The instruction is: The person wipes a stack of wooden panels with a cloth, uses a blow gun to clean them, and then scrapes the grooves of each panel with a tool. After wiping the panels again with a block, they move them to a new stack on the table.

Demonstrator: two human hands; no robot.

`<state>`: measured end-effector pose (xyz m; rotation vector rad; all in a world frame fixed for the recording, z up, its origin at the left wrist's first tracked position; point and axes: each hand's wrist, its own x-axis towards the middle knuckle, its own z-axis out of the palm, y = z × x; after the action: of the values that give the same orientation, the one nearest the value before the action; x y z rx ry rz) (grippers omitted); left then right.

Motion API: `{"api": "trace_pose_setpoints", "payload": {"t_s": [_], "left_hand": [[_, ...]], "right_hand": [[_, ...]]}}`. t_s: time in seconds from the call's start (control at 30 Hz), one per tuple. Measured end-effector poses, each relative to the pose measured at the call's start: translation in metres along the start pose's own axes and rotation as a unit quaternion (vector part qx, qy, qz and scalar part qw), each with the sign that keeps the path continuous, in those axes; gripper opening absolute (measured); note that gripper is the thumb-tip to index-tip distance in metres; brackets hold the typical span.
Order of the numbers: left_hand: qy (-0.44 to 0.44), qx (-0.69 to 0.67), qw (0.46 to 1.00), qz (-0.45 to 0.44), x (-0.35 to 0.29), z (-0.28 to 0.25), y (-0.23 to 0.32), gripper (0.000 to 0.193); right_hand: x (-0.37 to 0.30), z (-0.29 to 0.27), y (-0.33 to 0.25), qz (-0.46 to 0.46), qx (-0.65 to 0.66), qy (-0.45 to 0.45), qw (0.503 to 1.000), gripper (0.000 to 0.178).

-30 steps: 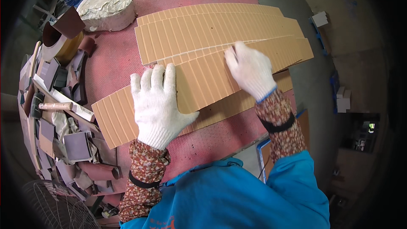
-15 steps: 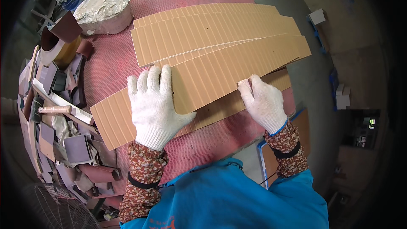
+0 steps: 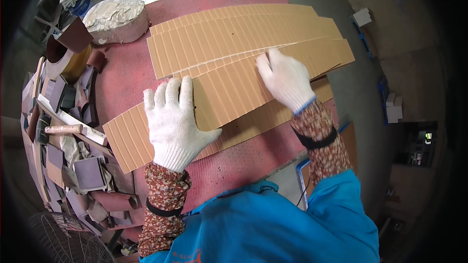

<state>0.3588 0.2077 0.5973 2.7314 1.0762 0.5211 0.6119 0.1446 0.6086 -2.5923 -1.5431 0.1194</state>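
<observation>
Long tan grooved panels lie overlapping on a red textured mat (image 3: 119, 78). My left hand (image 3: 173, 122), in a white knit glove, rests flat on the front panel (image 3: 229, 95) toward its left end, fingers stretched and thumb out to the side. My right hand (image 3: 287, 78), gloved too and slightly blurred, is on the same panel right of its middle, near its far edge. Its fingers are closed; whatever they hold is hidden. Behind lies a wider stack of panels (image 3: 219, 34). Another panel (image 3: 263, 122) shows under the front one's near edge.
At the left is a pile of sandpaper sheets and scraps (image 3: 90, 173), with a wooden-handled tool (image 3: 63, 129) and sandpaper rolls (image 3: 58, 56). A wrapped oval block (image 3: 117, 19) stands at the back left. A wire fan guard (image 3: 68, 236) is at the lower left.
My right hand has moved from the front panel's near edge up and left across it to near its far edge. My left hand stays flat on the panel.
</observation>
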Motion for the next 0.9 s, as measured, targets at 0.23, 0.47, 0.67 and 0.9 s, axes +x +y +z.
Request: {"api": "trace_pose_setpoints", "payload": {"t_s": [0.23,0.47,0.67,0.9], "left_hand": [[-0.002,0.003,1.000,-0.005,-0.003,-0.001,-0.002,0.098],[-0.021,0.002,1.000,-0.015,-0.001,-0.002,-0.003,0.098],[-0.007,-0.004,1.000,-0.008,0.000,-0.003,0.000,0.099],[-0.013,0.010,1.000,-0.010,-0.003,-0.001,-0.001,0.100]], "right_hand": [[-0.073,-0.008,0.016,0.010,0.045,-0.009,0.999,0.036],[-0.035,-0.002,0.004,-0.014,0.005,0.004,1.000,0.033],[0.028,0.000,-0.009,-0.030,-0.029,0.018,0.999,0.037],[-0.040,-0.007,0.011,-0.049,-0.020,-0.019,0.998,0.036]]}}
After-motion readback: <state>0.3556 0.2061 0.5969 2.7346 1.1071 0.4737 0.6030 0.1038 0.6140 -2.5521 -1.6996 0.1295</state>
